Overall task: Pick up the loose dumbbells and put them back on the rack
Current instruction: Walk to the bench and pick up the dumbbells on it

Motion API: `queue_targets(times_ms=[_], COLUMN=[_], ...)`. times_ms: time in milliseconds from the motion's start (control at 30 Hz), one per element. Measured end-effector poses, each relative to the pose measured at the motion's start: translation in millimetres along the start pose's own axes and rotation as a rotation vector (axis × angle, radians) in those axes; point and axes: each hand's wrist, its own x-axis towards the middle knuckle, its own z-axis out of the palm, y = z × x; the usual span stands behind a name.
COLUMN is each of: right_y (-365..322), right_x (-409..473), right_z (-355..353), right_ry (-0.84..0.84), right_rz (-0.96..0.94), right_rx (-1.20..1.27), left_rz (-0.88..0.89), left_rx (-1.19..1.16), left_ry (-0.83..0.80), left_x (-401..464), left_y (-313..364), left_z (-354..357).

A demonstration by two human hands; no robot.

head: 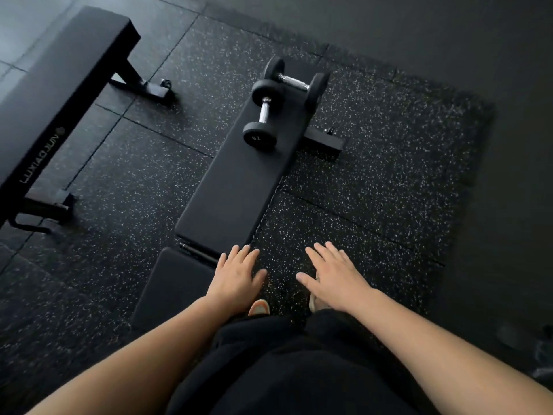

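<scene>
Two black dumbbells with chrome handles lie on the far end of a flat black bench [236,187]. The nearer dumbbell [264,113] runs lengthwise along the pad, and the larger one [294,82] lies crosswise behind it. My left hand [238,278] hovers palm down over the near end of the bench, fingers spread and empty. My right hand [336,275] hovers palm down over the speckled floor beside the bench, also empty. Both hands are well short of the dumbbells. No rack is in view.
A second black bench [57,94] stands at the left, its feet on the speckled rubber floor [374,181]. The first bench's foot bar [324,142] sticks out to the right. My shoes [259,307] and dark shorts are below my hands.
</scene>
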Motion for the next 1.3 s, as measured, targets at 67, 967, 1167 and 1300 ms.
queue_targets(times_ms=[67, 967, 1167, 1300], right_y=[19.7, 66.6, 56.6, 56.5], right_x=[11.1, 256.1, 313.8, 345.0], right_z=[-23.2, -248.3, -278.1, -295.0], right_ry=[-0.023, -0.022, -0.023, -0.027], right_rz=[-0.036, -0.214, -0.19, -0.178], right_rx=[-0.014, -0.182, -0.193, -0.18], left_rz=[-0.075, -0.175, -0.161, -0.173], left_rx=[-0.033, -0.193, -0.222, -0.249], left_ry=[0.011, 0.11, 0.095, 0.105], left_x=[9.2, 255.4, 322.3, 357.3], left_y=[18.2, 68.2, 52.9, 47.2], left_z=[-2.0, -142.9, -183.6, -196.4])
